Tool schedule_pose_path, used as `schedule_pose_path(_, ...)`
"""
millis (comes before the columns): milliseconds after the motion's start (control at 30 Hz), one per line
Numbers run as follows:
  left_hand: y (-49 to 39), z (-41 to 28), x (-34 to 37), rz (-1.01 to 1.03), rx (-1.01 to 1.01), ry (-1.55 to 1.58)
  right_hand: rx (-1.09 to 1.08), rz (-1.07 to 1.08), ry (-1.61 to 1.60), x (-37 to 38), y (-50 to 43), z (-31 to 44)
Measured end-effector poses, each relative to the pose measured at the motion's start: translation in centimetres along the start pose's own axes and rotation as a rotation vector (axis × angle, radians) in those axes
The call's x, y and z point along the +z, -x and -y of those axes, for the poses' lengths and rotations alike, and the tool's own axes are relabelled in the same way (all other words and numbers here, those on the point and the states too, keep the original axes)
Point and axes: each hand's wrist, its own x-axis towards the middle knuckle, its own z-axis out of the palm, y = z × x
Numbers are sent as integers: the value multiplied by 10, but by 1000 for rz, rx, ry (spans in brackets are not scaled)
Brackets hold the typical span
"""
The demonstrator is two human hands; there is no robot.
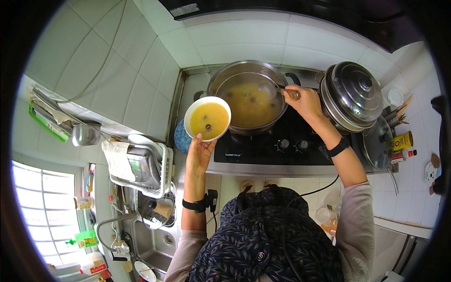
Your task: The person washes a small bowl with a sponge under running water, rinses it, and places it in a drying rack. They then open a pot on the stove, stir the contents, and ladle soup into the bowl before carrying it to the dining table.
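Observation:
My left hand [202,151] holds a white bowl [208,118] of yellow soup at the front left of a large steel pot [248,67]. A few dark round pieces float in the soup. My right hand [306,102] grips the wooden handle of a ladle [268,88]; its bowl-shaped end is down in the pot's yellow liquid, where several dark pieces also show. The pot stands on a black gas cooktop [243,153]. Beneath the bowl's left side, a blue patterned round mat [181,136] is partly visible.
Right of the pot stands a lidded steel steamer [357,88], with a glass lid [378,144] beside it. A white dish rack [167,169] and a steel sink [155,243] lie to the left. The range hood [317,14] hangs above. A black cable [317,192] runs from my right wrist.

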Motion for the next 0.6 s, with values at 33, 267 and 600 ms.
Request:
schedule_pose_path(33,0,0,-1,7,6,-6,22,1,-29,-3,0,-3)
schedule_pose_path(267,-3,1,-1,16,-11,22,452,79,-543,-6,-5,-29)
schedule_pose_path(600,-4,-2,6,12,-15,24,660,46,-779,-26,2,-37)
